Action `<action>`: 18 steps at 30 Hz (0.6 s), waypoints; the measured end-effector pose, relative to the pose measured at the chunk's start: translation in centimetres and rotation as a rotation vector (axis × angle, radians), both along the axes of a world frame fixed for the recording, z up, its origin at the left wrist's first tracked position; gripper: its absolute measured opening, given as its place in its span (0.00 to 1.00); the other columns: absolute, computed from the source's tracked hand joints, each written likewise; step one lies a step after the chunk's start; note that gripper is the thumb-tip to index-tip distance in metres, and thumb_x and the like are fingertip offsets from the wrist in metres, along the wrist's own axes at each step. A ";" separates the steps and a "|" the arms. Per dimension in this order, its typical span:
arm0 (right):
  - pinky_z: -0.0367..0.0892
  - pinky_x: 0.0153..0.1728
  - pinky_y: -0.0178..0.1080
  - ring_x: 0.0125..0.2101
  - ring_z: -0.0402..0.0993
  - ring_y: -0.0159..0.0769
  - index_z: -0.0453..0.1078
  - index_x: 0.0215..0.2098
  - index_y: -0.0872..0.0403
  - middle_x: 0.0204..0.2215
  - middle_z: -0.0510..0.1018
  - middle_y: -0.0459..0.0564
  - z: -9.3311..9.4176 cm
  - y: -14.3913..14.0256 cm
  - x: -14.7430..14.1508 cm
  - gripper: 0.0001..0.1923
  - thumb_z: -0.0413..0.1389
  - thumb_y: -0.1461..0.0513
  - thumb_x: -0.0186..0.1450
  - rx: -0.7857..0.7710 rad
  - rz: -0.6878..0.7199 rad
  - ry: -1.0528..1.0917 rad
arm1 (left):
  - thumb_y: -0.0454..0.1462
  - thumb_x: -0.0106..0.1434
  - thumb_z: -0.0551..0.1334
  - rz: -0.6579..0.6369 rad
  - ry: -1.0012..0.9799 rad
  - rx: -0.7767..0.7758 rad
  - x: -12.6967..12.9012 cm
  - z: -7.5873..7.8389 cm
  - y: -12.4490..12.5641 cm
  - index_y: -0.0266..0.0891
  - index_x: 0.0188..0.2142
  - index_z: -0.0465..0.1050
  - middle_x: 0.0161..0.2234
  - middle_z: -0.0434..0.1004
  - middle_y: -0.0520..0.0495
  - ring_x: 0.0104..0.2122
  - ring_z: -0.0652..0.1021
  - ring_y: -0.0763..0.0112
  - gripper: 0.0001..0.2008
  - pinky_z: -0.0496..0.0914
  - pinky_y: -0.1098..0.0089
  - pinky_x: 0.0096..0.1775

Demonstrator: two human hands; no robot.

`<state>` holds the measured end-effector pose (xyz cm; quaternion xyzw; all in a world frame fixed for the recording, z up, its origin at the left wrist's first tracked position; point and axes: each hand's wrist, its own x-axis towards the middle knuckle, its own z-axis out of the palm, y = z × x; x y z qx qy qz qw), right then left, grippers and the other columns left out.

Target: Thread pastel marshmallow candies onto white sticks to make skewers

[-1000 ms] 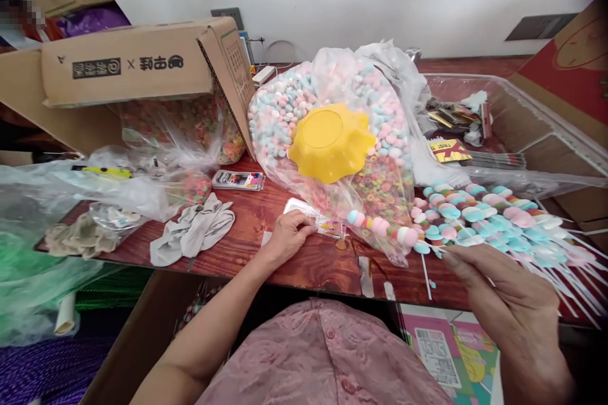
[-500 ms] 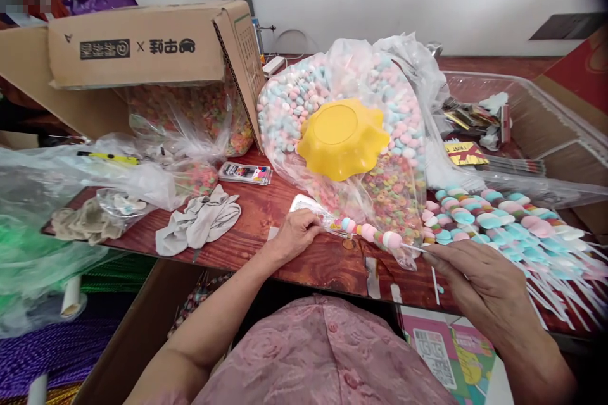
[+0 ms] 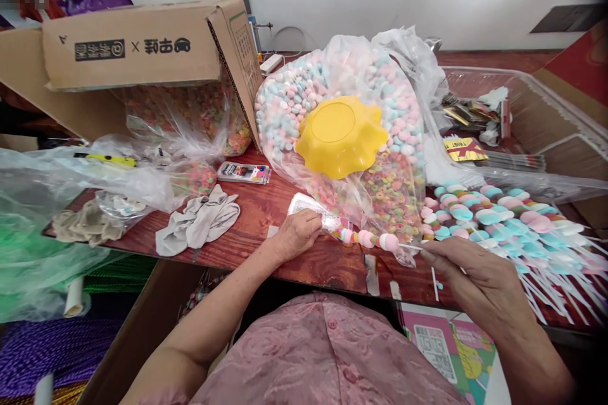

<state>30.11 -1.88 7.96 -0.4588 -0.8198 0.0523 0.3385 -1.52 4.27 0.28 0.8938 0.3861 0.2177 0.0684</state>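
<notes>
1. One marshmallow-and-gummy skewer (image 3: 365, 238): lying low over the near edge of the table (image 3: 242, 247), its stick pointing right and its candy end reaching the printed sleeve; whether the tip is sitting inside is hard to tell.
2. Right hand (image 3: 475, 278): gripping the white stick between thumb and fingers.
3. Left hand (image 3: 299, 233): curling its fingers closed on the edge of the clear printed sleeve (image 3: 330, 220).
4. Finished skewers (image 3: 503, 215), one pile: lying right of the right hand, sticks fanning toward the near right.
5. Yellow scalloped bowl (image 3: 342, 136), one: resting upside down on the clear bag of pink, blue and white marshmallows (image 3: 280, 114); gummy rings (image 3: 389, 193) are showing through plastic just below.
6. Cardboard box (image 3: 133, 50), one: standing open at left, holding bagged gummy rings (image 3: 180, 117).
7. Grey gloves (image 3: 197, 221): lying crumpled left of the left hand.
8. Clear plastic bin (image 3: 551, 126), one: standing at far right, holding small packets.
</notes>
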 end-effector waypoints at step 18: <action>0.66 0.35 0.39 0.32 0.75 0.35 0.74 0.44 0.51 0.32 0.80 0.48 -1.7 -0.5 -0.2 0.11 0.53 0.67 0.66 0.110 0.058 -0.108 | 0.31 0.67 0.53 -0.106 -0.008 -0.043 0.3 0.3 0.0 0.37 0.28 0.68 0.29 0.71 0.46 0.32 0.71 0.68 0.11 0.65 0.68 0.36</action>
